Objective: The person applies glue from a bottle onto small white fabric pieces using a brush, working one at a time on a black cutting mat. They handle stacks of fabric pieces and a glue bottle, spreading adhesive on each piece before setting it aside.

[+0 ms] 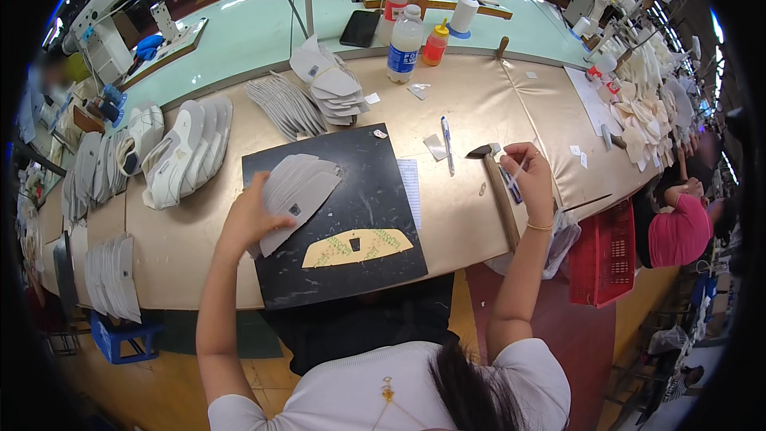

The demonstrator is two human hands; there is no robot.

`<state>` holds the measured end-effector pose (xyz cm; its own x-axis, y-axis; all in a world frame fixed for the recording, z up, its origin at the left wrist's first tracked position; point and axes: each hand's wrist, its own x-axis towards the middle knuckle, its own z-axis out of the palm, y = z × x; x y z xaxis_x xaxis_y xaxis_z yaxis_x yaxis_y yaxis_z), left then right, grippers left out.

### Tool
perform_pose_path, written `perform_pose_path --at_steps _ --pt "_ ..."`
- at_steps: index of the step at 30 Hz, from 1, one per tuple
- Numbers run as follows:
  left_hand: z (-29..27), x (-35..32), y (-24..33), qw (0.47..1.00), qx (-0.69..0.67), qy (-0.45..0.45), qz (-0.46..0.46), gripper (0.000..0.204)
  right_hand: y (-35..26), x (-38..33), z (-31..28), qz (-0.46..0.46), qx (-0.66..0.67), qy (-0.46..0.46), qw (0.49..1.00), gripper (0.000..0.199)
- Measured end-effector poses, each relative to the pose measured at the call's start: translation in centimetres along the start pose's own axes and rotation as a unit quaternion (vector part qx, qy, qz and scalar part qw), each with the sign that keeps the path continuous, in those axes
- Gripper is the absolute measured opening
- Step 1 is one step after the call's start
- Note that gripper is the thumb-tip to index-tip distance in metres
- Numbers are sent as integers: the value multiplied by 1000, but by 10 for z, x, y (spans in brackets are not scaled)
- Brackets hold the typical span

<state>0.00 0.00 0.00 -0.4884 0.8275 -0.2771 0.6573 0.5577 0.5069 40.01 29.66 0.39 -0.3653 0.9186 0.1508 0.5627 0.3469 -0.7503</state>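
Head view: the left hand (pixel 249 219) lies on a fanned stack of grey cut pieces (pixel 294 191), which rests on the black mat (pixel 335 271) in the middle of the tan surface (pixel 471 104). The fingers are spread flat over the left edge of the stack; the grip presses down more than it pinches. The pieces are thin, flat and pale grey, each with a curved top edge and a small dark mark near the bottom, and they overlap like cards. I judge them to be light and flexible, soft like thin fabric or foam sheet, so they may slide on each other easily. It seems best to take one piece by its free edge, with thumb under and fingers above, while the rest is held down.

Just below the stack, also on the mat, lies one yellowish piece (pixel 357 247) with greenish patches and a small dark square in its centre.

The right hand (pixel 531 179) is lifted over the right part of the surface and its fingers are pressed together on a thin white stick (pixel 517 172), perhaps a small brush. A hammer (pixel 496 191) lies just beside this hand, and a pen (pixel 447 144) lies further left.
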Motion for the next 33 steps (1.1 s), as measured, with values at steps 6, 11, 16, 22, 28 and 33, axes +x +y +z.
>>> perform_pose_path --at_steps 6,11,16,22,28,33 --pt "52 -35 -4 958 106 191 185 101 -13 -13 27 37 331 18 943 15" --pt "65 -40 0 937 144 219 231 98 -5 -8 59 67 559 -81 822 20" --pt "49 -32 4 989 -15 120 86 97 -65 -24 97 48 585 -117 801 15" --pt "44 -32 -2 971 69 182 142 91 -67 -30 142 2 500 -138 855 33" --pt "50 -24 -3 972 68 172 144 85 -101 -33 198 -104 437 -229 863 47" --pt "48 -28 -1 960 103 200 165 80 -113 -18 254 -196 293 -233 906 36"
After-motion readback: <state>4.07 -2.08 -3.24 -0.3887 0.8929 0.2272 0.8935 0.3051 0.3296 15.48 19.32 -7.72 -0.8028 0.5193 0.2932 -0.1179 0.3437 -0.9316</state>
